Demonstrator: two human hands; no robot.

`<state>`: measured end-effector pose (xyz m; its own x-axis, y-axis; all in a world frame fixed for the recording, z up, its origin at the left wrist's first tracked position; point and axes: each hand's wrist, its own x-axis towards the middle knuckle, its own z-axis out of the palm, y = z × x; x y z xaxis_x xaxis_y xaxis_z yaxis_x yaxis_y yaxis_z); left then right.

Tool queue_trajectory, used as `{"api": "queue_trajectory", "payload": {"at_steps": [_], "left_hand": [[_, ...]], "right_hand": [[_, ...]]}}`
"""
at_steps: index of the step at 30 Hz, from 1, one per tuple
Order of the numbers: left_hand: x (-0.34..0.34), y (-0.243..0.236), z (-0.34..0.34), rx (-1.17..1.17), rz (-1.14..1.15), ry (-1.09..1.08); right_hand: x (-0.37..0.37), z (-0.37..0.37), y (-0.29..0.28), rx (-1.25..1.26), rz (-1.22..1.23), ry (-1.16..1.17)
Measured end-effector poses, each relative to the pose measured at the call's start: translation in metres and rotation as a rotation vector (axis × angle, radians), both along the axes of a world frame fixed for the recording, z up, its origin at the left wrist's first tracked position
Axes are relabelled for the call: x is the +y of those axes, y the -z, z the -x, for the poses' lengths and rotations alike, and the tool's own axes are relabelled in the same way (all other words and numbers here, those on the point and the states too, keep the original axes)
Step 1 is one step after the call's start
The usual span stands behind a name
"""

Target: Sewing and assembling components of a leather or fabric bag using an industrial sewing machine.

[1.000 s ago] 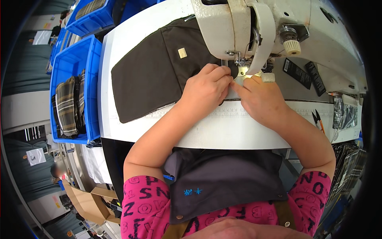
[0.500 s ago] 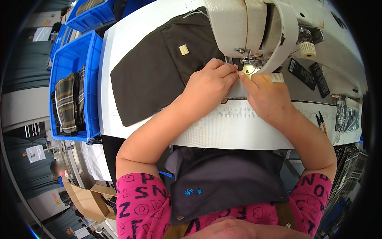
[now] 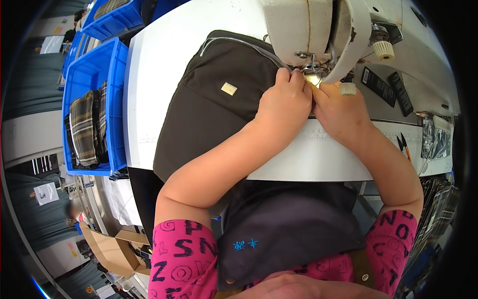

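Note:
A dark brown fabric panel [image 3: 199,117] lies on the sewing table, with a metal zipper [image 3: 244,43] along its far edge and a small cream label [image 3: 228,88] on it. My left hand [image 3: 286,102] is closed on the panel beside the presser foot [image 3: 312,69] of a white sewing machine [image 3: 296,30]. From the other side, my right hand [image 3: 343,112] is closed with its fingertips at the panel's edge, touching my left fingers. The cloth between the hands is mostly hidden. A light shines at the needle area.
Dark printed tags [image 3: 379,85] lie right of the machine head. A pen [image 3: 407,146] and plastic packets [image 3: 438,137] are near the right table edge. At the left stands a blue bin [image 3: 117,107] with folded plaid cloth [image 3: 83,129]. A ruler strip [image 3: 323,133] crosses the tabletop.
The panel has turned and shifted right and nearer, bringing its zipper into fuller view. My left hand has moved right, up against my right hand, which has barely moved.

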<state>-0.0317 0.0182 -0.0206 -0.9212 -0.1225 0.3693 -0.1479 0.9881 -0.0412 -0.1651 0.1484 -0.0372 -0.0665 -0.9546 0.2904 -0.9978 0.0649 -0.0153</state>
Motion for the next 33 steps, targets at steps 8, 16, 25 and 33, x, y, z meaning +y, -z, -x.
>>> {"api": "queue_trajectory", "payload": {"at_steps": [8,16,25,33], "left_hand": [[-0.005,-0.012,-0.004,-0.041,-0.141,0.020],[-0.006,-0.006,-0.008,-0.040,-0.102,-0.020],[-0.004,-0.002,-0.006,0.027,-0.079,-0.020],[0.001,-0.002,-0.010,0.020,-0.099,-0.027]], "right_hand": [[-0.003,-0.002,-0.013,-0.044,0.249,-0.034],[0.008,0.016,-0.018,-1.212,0.484,0.130],[0.004,0.015,-0.023,-1.286,0.482,0.321],[0.002,0.013,-0.026,-1.288,0.496,0.326]]}}
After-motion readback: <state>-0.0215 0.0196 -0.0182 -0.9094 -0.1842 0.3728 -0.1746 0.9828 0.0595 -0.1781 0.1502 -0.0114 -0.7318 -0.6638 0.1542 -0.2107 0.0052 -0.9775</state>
